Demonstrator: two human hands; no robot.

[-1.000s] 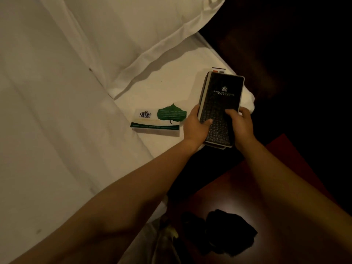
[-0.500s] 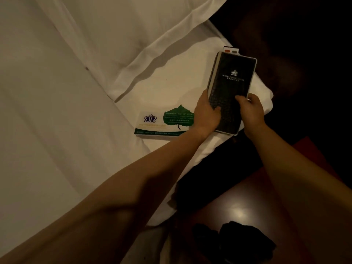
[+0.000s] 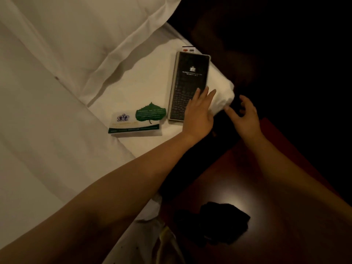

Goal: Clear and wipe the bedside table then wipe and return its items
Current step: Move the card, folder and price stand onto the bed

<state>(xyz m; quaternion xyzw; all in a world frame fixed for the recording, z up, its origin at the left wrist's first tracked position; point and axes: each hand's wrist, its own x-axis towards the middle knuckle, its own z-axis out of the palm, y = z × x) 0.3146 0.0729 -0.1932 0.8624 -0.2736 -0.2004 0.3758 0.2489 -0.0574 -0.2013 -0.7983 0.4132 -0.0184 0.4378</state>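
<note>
A black textured folder (image 3: 187,82) with a white crest lies flat on the white bed sheet (image 3: 142,73) near the bed's corner. My left hand (image 3: 199,113) rests with straight fingers on the folder's near right corner. My right hand (image 3: 244,117) hovers just past the bed's edge, fingers loosely spread, holding nothing. A white and green card (image 3: 133,124) with a green leaf-shaped tag (image 3: 150,113) on it lies left of the folder. A dark crumpled cloth (image 3: 215,223) sits on the reddish wooden bedside table (image 3: 238,178).
A white pillow (image 3: 85,31) fills the upper left. A small card with red and grey marks (image 3: 188,48) peeks out beyond the folder's far end. The area right of the bed is dark. Pale fabric (image 3: 162,239) hangs between bed and table.
Both hands set the black folder down on the bed and let go of it. My right hand has drawn away to the right; my left hand stays flat on it.
</note>
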